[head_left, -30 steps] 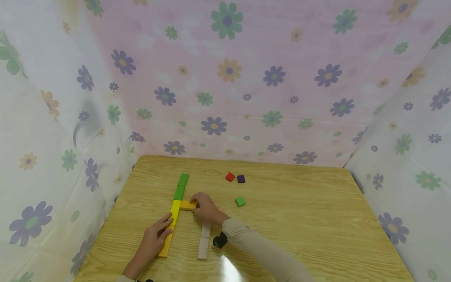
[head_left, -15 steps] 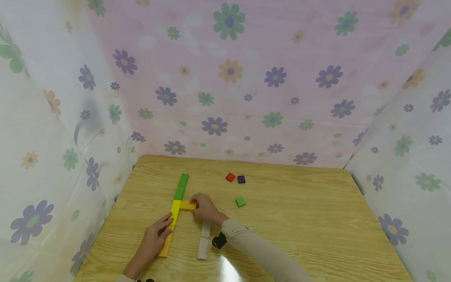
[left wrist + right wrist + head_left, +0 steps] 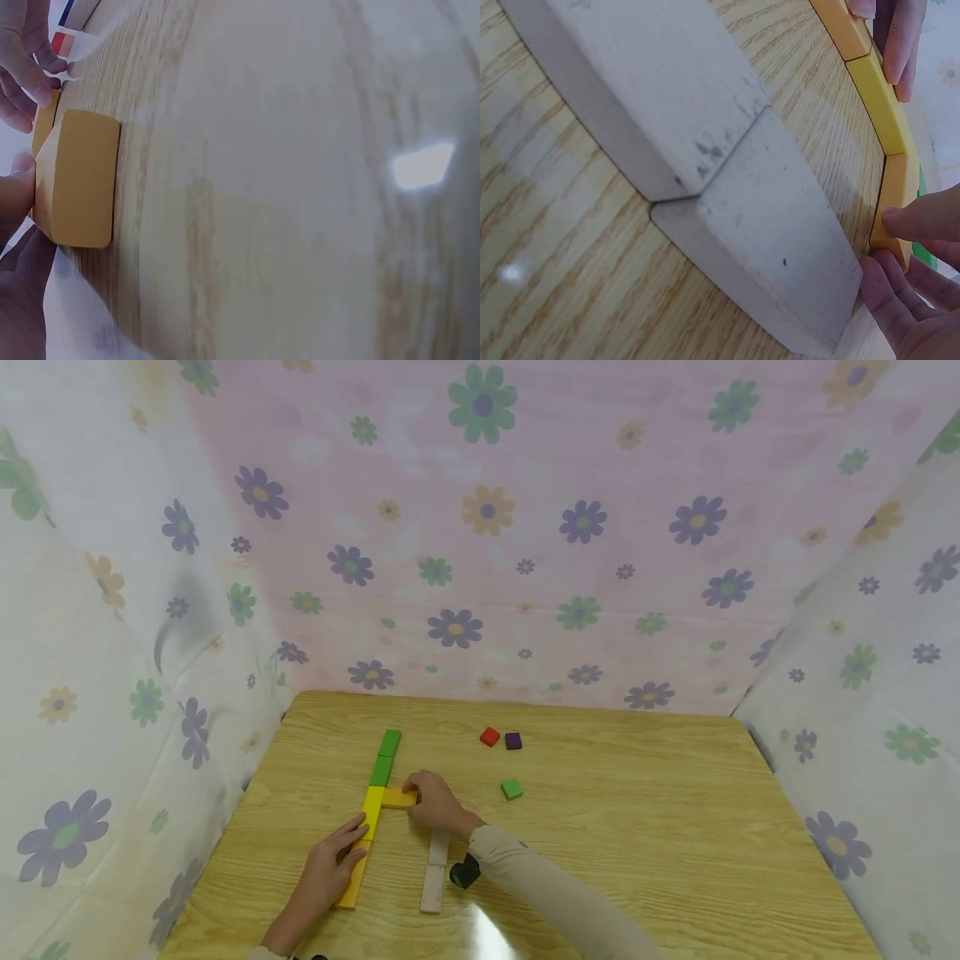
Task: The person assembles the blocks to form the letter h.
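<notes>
A straight row of flat blocks runs along the left of the table: two green blocks, a yellow block and an orange block. My left hand lies along this row, fingertips at the yellow block and thumb on the orange one. A second orange block sits crosswise, its end against the row near the yellow and green joint. My right hand pinches its free end between thumb and fingers. Two whitish blocks, end to end, lie partly under the right wrist, parallel to the row.
Further back on the wooden table are a small red block and a dark purple block. A light green block sits right of my right hand. Flowered cloth stands around the table's back and sides.
The crosswise orange block has shifted very slightly toward the near side, with my right hand still pinching it. My left hand and the other blocks stay put.
</notes>
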`<state>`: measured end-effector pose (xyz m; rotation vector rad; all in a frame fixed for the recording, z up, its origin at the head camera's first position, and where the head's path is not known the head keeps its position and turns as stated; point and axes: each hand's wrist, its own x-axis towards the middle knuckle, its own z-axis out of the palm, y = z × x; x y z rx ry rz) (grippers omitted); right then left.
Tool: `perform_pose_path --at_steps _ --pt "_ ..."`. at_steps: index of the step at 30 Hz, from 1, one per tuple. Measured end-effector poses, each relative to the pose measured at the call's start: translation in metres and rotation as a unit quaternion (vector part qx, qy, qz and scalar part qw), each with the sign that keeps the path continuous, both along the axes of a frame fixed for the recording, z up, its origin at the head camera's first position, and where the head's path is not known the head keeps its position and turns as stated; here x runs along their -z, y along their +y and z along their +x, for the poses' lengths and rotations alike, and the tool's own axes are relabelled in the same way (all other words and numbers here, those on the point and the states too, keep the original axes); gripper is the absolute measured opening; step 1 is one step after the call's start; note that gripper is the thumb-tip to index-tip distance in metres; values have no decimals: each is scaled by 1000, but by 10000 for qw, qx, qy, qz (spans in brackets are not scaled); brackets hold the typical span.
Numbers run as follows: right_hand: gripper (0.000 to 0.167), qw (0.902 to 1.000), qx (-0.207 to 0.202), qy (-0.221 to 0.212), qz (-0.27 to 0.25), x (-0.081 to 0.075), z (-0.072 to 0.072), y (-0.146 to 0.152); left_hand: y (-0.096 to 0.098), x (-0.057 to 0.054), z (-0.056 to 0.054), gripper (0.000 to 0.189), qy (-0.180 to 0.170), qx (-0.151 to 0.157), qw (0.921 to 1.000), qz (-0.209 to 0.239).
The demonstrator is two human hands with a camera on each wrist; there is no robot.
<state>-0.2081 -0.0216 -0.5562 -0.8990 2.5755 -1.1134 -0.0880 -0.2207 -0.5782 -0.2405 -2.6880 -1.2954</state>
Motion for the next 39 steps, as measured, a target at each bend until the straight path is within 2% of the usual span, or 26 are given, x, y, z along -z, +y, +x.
perform_pose_path --at_steps 12,21,25,31,39 --pt "24 10000 16 31 18 2 0 0 -2 3 -1 37 41 68 10000 -3" --pt "22 9998 -98 176 -68 1 1 1 0 -1 -1 37 -89 39 9999 -103" --pt "23 9996 -155 224 -91 -2 0 6 0 -2 -2 37 -185 94 9997 -92" --pt "29 9997 51 -246 -21 -9 -5 15 -1 -2 -3 37 -183 85 9997 -100" --pt "23 9999 2 31 169 -19 -8 28 -3 0 -3 38 -45 99 9999 -73"
